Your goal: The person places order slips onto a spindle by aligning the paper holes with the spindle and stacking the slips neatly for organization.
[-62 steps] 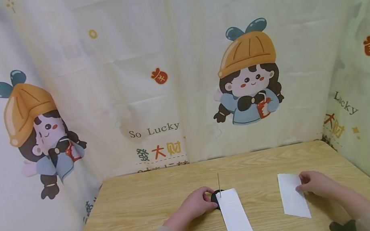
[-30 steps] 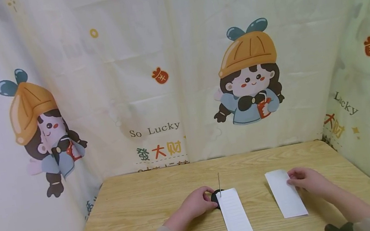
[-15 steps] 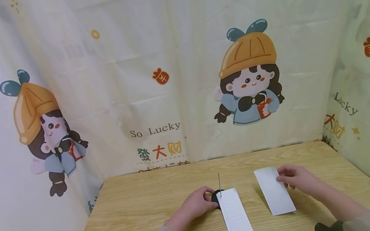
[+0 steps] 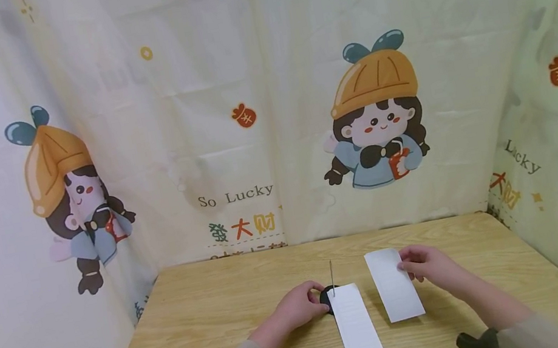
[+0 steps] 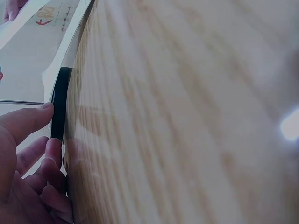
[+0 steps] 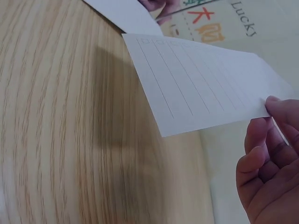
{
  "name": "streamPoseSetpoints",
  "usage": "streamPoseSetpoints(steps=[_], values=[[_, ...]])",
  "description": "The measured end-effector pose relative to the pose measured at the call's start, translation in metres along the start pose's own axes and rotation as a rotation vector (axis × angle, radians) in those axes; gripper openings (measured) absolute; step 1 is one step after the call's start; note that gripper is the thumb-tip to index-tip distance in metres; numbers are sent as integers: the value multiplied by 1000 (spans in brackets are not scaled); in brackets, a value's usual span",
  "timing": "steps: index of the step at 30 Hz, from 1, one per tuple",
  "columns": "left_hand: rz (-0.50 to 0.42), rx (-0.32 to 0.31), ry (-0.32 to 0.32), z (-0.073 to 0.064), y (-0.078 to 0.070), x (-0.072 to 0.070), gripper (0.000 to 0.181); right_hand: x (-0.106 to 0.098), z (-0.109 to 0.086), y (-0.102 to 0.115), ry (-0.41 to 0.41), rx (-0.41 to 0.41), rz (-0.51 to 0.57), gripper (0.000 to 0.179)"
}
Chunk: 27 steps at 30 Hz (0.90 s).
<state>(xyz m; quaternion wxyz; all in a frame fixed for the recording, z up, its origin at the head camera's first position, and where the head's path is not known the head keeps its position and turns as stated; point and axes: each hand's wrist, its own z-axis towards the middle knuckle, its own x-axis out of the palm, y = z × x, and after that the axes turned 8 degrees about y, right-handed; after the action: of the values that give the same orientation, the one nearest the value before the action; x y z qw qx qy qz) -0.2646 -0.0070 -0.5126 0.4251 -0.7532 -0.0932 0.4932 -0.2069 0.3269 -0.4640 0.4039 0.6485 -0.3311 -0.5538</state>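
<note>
A bill spike with a black round base (image 4: 325, 300) and a thin upright metal pin (image 4: 332, 273) stands on the table. One lined paper slip (image 4: 356, 322) is pierced near its top by the pin and slopes toward me over the base. My left hand (image 4: 295, 308) grips the base's left edge; in the left wrist view the thumb (image 5: 28, 122) is on top of the base. To the right of the pin, my right hand (image 4: 430, 267) pinches another lined slip (image 6: 196, 84) by its right edge, thumb against fingers. This slip hangs above the table, apart from the pin.
The wooden table (image 4: 211, 296) reaches back to a cream cloth backdrop (image 4: 208, 149) printed with cartoon figures. Cloth hangs along both sides too. Black wrist mounts (image 4: 478, 344) sit by both sleeves.
My right hand has carried its slip leftward and slightly away from me, closer to the pin. The left hand, the spike and the pierced slip have stayed in place.
</note>
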Motion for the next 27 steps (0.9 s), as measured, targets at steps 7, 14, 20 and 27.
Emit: streamPoseSetpoints(steps=[7, 14, 20, 27], values=[[8, 10, -6, 2, 2, 1, 33, 9, 6, 8, 36, -27, 27, 27], [6, -10, -14, 4, 3, 1, 30, 16, 10, 18, 50, -56, 30, 28], [2, -23, -11, 5, 4, 1, 30, 24, 14, 28, 49, -51, 32, 25], [7, -17, -15, 6, 3, 2, 30, 32, 15, 37, 70, -91, 70, 28]])
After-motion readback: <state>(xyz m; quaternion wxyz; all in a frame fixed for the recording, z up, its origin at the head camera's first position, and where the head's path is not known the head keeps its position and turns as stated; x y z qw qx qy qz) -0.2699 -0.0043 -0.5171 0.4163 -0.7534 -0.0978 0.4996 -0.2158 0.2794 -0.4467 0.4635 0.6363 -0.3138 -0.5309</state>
